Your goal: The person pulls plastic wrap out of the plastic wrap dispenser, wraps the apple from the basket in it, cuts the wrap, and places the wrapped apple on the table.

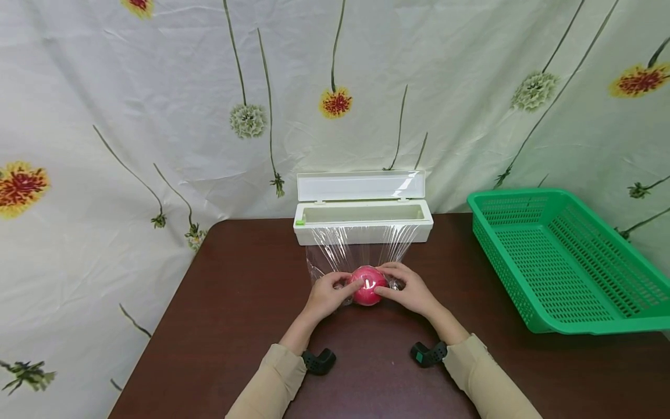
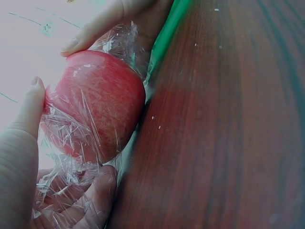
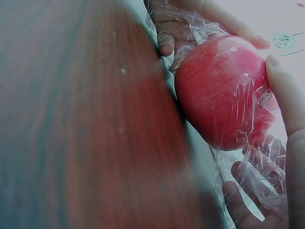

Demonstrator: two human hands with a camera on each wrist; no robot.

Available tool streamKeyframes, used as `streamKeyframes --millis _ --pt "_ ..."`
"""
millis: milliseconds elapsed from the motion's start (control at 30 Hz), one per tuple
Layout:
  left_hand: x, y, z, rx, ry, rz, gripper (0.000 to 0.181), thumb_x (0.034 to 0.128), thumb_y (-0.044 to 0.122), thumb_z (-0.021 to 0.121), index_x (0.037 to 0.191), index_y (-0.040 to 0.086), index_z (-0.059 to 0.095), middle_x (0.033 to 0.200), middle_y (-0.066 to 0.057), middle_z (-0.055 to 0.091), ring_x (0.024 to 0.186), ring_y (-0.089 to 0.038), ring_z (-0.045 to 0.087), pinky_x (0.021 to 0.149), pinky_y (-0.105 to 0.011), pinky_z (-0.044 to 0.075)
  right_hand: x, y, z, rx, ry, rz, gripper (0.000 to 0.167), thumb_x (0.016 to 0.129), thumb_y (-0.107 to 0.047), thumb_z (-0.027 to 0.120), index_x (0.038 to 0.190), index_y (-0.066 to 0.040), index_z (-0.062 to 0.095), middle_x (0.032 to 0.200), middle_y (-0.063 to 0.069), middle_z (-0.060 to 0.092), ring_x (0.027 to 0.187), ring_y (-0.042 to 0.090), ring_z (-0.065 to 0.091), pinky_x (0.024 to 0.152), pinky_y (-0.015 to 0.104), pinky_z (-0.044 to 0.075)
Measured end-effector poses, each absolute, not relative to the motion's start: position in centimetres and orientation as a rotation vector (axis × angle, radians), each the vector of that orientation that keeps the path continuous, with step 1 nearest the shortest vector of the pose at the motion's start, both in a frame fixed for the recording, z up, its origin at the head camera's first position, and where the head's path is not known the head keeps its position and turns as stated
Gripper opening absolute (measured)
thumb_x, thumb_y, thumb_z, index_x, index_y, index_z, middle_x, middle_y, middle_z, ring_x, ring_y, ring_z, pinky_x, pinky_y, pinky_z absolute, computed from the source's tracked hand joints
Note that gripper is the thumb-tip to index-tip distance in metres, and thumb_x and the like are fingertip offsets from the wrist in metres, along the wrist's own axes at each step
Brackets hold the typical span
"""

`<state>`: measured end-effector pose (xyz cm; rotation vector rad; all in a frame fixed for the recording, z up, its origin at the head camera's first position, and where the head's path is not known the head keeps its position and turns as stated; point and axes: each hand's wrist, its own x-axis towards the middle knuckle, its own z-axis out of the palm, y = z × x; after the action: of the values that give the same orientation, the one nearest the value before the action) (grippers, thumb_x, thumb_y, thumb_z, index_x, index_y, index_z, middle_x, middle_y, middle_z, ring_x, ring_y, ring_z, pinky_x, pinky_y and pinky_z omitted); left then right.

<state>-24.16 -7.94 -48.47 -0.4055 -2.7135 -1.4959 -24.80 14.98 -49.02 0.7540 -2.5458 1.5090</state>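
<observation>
A red apple (image 1: 368, 286) sits between both hands near the middle of the table, partly covered with clear film (image 1: 361, 250) that stretches back to a white dispenser box (image 1: 362, 234). The left hand (image 1: 325, 295) holds the apple's left side, its thumb on the apple and crumpled film over its fingers, as the left wrist view shows. On the other side the right hand (image 1: 412, 289) holds the apple (image 3: 221, 90) with its thumb against the skin; bunched film (image 3: 264, 176) lies over its fingers in the right wrist view.
The dispenser's translucent lid (image 1: 361, 186) stands raised at the table's back edge. A green plastic basket (image 1: 539, 302) stands on the right of the dark brown table (image 1: 235, 314). Behind hangs a pale cloth (image 1: 183, 87) printed with flowers.
</observation>
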Motion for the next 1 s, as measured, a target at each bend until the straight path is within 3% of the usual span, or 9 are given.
streamKeyframes --millis 233,400,600,733,1000 --pt "-24.2 -7.9 -48.6 -0.385 -2.735 -1.491 0.051 0.0837 0.053 0.063 0.106 0.008 0.069 0.090 -0.001 0.063 0.075 -0.014 0.054 0.061 -0.027 0.048 -24.7 14.9 -49.2 0.706 -2.597 1.488 0.054 0.080 -0.025 0.074 0.129 -0.010 0.057 0.125 0.010 0.057 0.115 0.029 0.050 0.093 0.050 0.044" --pt "-24.3 -7.9 -48.6 -0.380 -2.743 -1.500 0.051 0.0827 0.056 0.062 0.105 0.010 0.069 0.087 0.002 0.062 0.074 -0.013 0.054 0.060 -0.027 0.047 -24.3 14.6 -48.5 0.703 -2.535 1.557 0.064 0.079 -0.012 0.076 0.136 -0.005 0.048 0.127 0.015 0.056 0.113 0.033 0.051 0.094 0.051 0.043" --pt "-24.3 -7.9 -48.5 -0.375 -2.736 -1.501 0.050 0.0830 0.054 0.063 0.105 0.010 0.070 0.087 0.001 0.063 0.074 -0.013 0.053 0.060 -0.027 0.047 -23.1 14.2 -46.4 0.827 -2.411 1.564 0.050 0.077 -0.003 0.075 0.124 0.003 0.057 0.125 0.020 0.056 0.115 0.036 0.051 0.092 0.044 0.046" --pt "-24.2 -7.9 -48.5 -0.371 -2.732 -1.493 0.049 0.0836 0.052 0.064 0.105 0.009 0.070 0.088 0.000 0.063 0.074 -0.014 0.053 0.060 -0.028 0.047 -23.7 14.4 -47.7 0.862 -2.415 1.583 0.052 0.077 -0.006 0.076 0.125 -0.003 0.058 0.129 0.015 0.056 0.119 0.031 0.050 0.094 0.046 0.045" --pt "-24.2 -7.9 -48.5 -0.390 -2.736 -1.487 0.053 0.0840 0.054 0.062 0.109 0.008 0.068 0.093 -0.001 0.063 0.080 -0.015 0.054 0.064 -0.028 0.047 -24.8 14.7 -49.7 0.838 -2.527 1.641 0.076 0.067 -0.025 0.086 0.133 -0.023 0.048 0.135 0.001 0.049 0.121 0.024 0.045 0.095 0.047 0.043"
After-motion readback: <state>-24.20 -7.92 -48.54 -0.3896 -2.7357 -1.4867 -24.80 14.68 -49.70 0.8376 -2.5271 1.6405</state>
